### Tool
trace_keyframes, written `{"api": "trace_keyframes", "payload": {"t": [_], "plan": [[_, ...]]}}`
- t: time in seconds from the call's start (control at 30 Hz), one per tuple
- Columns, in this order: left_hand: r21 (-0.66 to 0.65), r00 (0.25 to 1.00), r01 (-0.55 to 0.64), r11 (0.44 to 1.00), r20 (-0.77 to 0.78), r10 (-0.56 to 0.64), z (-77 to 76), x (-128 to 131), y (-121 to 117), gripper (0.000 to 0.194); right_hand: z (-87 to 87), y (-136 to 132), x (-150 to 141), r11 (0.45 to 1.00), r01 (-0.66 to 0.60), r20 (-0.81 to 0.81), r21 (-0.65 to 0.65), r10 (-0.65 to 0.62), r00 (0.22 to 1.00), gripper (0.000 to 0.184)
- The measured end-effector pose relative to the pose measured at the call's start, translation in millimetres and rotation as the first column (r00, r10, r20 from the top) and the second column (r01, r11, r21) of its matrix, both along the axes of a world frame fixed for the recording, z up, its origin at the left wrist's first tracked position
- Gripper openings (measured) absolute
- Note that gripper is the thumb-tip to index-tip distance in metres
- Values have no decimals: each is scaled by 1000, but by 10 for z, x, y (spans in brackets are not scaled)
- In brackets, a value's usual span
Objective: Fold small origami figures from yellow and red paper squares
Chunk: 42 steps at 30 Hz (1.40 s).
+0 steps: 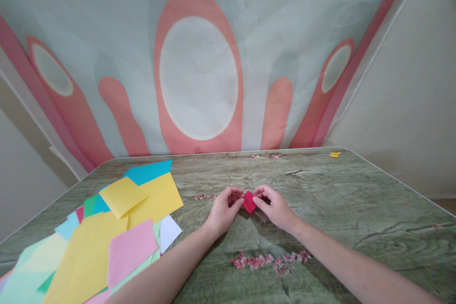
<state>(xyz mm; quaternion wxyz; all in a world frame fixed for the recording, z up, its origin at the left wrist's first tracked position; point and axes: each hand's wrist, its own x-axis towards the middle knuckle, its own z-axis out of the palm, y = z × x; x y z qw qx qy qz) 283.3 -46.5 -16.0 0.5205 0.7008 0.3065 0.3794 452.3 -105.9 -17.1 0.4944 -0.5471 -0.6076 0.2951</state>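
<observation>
A small piece of red folded paper (249,203), diamond-shaped from here, is held up between my two hands just over the table. My left hand (228,206) pinches its left corner between thumb and fingers. At the opposite corner, my right hand (272,205) grips it the same way, thumb toward me. Both hands are closed on the paper, and the fingers behind it are partly hidden.
Loose coloured paper sheets, among them a yellow sheet (156,199) and a pink sheet (131,251), overlap on the left of the wood-patterned table (342,199). A small yellow folded paper (335,155) lies at the far right. Behind hangs a printed backdrop (256,33).
</observation>
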Motion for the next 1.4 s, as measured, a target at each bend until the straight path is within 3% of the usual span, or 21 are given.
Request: {"api": "trace_keyframes", "payload": {"t": [0.2,0.3,0.5,0.77,1.4], "plan": [[282,990,-3,959,-133,43,63,-32,-30,20,-6,18,1,999,20,101,38,-24,995,9],[362,975,14,932,-210,67,105,-32,-47,26,-33,26,11,997,46,165,56,-55,985,11],[407,947,43,913,-306,92,99,-23,-59,30,-71,40,20,992,65,290,106,-94,952,14],[472,895,95,877,-426,133,66,-40,-73,29,-86,64,40,992,41,332,122,-80,940,17],[484,886,113,868,-445,132,97,-50,-84,25,-69,62,69,994,19,312,104,-51,949,17]]}}
